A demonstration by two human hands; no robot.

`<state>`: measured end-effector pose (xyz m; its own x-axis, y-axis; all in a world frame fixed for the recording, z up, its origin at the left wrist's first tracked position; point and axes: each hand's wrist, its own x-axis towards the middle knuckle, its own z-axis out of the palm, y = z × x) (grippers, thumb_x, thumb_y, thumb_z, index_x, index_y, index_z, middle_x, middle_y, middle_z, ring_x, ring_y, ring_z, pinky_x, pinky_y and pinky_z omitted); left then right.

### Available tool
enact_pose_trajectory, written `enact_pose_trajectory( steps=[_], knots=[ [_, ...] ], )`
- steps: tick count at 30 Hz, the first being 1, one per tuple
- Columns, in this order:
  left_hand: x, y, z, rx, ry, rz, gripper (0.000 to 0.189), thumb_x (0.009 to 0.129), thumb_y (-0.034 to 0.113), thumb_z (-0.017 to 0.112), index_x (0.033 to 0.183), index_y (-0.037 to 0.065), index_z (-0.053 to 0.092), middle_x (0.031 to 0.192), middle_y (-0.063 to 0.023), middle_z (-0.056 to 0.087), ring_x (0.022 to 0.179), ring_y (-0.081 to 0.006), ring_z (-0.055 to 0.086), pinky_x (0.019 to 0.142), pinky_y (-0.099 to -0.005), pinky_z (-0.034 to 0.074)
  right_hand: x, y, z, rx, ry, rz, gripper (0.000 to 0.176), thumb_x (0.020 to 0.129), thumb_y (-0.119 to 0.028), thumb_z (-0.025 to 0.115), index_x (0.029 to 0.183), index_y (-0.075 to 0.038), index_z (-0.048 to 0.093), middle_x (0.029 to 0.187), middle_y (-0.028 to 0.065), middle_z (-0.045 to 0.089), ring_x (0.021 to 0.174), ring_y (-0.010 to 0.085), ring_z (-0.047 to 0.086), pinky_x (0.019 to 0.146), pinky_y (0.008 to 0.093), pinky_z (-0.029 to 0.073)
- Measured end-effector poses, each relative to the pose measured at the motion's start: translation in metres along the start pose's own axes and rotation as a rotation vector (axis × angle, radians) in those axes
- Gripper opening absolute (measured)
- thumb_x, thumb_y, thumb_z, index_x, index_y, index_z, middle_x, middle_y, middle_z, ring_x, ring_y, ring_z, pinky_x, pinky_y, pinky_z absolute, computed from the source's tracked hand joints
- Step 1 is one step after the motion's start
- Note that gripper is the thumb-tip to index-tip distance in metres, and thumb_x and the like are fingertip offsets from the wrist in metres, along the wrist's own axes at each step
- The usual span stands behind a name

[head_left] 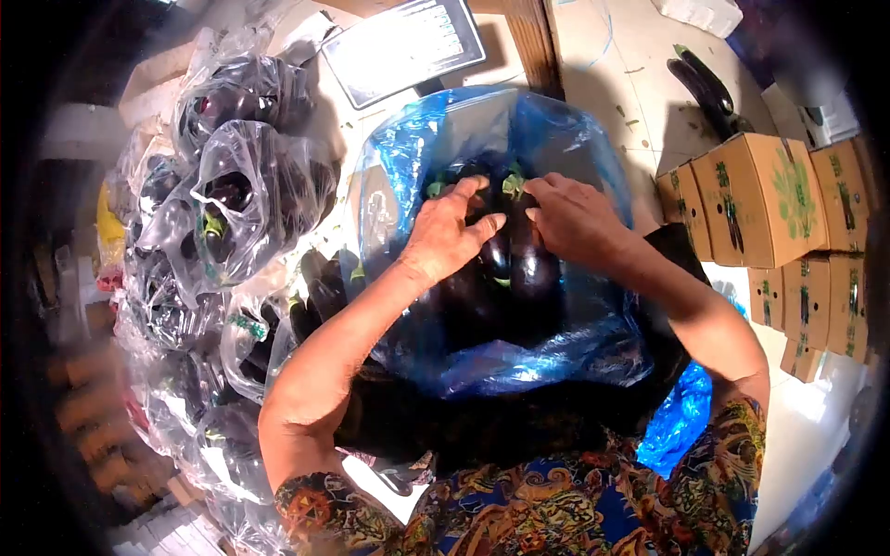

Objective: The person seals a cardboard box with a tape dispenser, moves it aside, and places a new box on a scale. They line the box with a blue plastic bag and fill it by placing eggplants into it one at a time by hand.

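Several dark, glossy eggplants with green stem ends lie together inside an open blue plastic bag in front of me. Over the upper part of the pile is my left hand, its thumb and fingers apart and touching the eggplants near their stems. My right hand reaches in from the other side, its fingers curled round the stem end of an eggplant. The lower eggplants are partly hidden in shadow.
Clear plastic bags full of eggplants are piled at the left. A scale display stands ahead, beside a wooden post. Cardboard boxes are stacked at the right, with loose eggplants on the floor behind them.
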<state>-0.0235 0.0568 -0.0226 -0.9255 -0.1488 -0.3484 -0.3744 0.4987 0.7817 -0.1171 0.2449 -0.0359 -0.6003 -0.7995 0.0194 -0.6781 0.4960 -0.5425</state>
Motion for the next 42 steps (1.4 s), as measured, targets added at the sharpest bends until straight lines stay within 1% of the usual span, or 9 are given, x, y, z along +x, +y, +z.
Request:
enact_pose_trajectory(
  steps=[3,10,17,21,27,30,32,36,42],
  knots=[
    [-0.001,-0.010,0.016,0.226,0.064,0.145,0.066,0.083,0.041,0.067,0.129,-0.001,0.048,0.121,-0.0246,0.056,0.112,-0.0342,0.057,0.095,-0.0375,0.046,0.007,0.000,0.006,0.122,0.040,0.067,0.018,0.084,-0.018,0.058,0.094,-0.004,0.058,0.089,0.0193,0.060,0.085,0.0415,0.058,0.075,0.0507,0.046],
    [-0.011,0.030,0.050,0.192,0.092,-0.105,0.103,0.067,0.041,0.077,0.143,0.000,0.020,0.119,-0.0301,0.045,0.106,-0.0452,0.053,0.093,-0.0454,0.046,0.003,0.001,-0.009,0.432,0.028,0.118,0.018,0.086,-0.016,0.056,0.093,-0.002,0.065,0.091,0.0225,0.065,0.083,0.0387,0.063,0.071,0.0421,0.050],
    [-0.053,0.046,-0.020,-0.121,0.104,0.058,0.096,0.062,0.030,0.076,0.141,0.000,0.030,0.132,-0.0203,0.046,0.121,-0.0321,0.047,0.104,-0.0373,0.035,-0.002,0.013,-0.029,0.673,0.059,0.241,0.022,0.087,-0.017,0.059,0.100,0.000,0.064,0.087,0.0146,0.068,0.078,0.0190,0.064,0.071,0.0307,0.050],
    [-0.117,0.066,-0.109,-0.414,0.296,0.133,0.099,0.060,0.026,0.078,0.142,-0.001,0.031,0.133,-0.0176,0.045,0.121,-0.0262,0.046,0.102,-0.0379,0.037,-0.002,0.006,-0.021,0.463,-0.077,0.099,0.028,0.085,-0.020,0.063,0.104,0.001,0.062,0.093,0.0204,0.066,0.085,0.0311,0.065,0.075,0.0368,0.051],
    [-0.200,-0.032,-0.157,-0.314,0.663,0.099,0.100,0.058,0.025,0.074,0.143,-0.001,0.029,0.143,-0.0145,0.037,0.132,-0.0260,0.036,0.109,-0.0376,0.029,0.010,-0.004,0.033,0.136,-0.183,-0.107,0.048,0.085,-0.025,0.061,0.121,0.004,0.048,0.105,0.0263,0.061,0.097,0.0445,0.058,0.085,0.0504,0.046],
    [-0.235,-0.103,-0.144,-0.437,0.738,0.031,0.090,0.062,0.010,0.071,0.142,-0.001,0.032,0.139,-0.0135,0.042,0.130,-0.0260,0.038,0.109,-0.0376,0.028,0.033,-0.015,0.058,0.094,-0.218,0.084,0.056,0.083,-0.030,0.063,0.122,0.007,0.046,0.105,0.0277,0.061,0.098,0.0459,0.057,0.086,0.0508,0.045],
    [-0.258,-0.150,-0.126,-0.475,0.752,-0.208,0.090,0.059,0.004,0.070,0.141,-0.001,0.034,0.136,-0.0125,0.046,0.128,-0.0257,0.041,0.108,-0.0376,0.030,0.049,-0.011,0.072,0.086,-0.313,0.349,0.071,0.083,-0.045,0.063,0.129,0.005,0.043,0.113,0.0282,0.059,0.107,0.0424,0.057,0.092,0.0466,0.045],
    [-0.293,-0.244,-0.069,-0.622,0.732,-0.300,0.088,0.063,0.004,0.069,0.142,0.001,0.032,0.127,-0.0111,0.053,0.118,-0.0240,0.049,0.101,-0.0350,0.038,0.054,-0.001,0.089,0.140,-0.116,0.368,0.072,0.079,-0.054,0.064,0.125,0.000,0.052,0.123,0.0279,0.055,0.117,0.0423,0.051,0.098,0.0435,0.042],
    [-0.321,-0.249,-0.057,-0.833,0.794,-0.381,0.075,0.064,0.016,0.065,0.134,0.001,0.044,0.118,-0.0085,0.056,0.108,-0.0209,0.050,0.097,-0.0307,0.036,0.066,0.038,0.097,0.199,-0.282,0.383,0.065,0.081,-0.033,0.069,0.132,0.001,0.048,0.127,0.0170,0.056,0.116,0.0291,0.052,0.101,0.0348,0.038]
  ],
)
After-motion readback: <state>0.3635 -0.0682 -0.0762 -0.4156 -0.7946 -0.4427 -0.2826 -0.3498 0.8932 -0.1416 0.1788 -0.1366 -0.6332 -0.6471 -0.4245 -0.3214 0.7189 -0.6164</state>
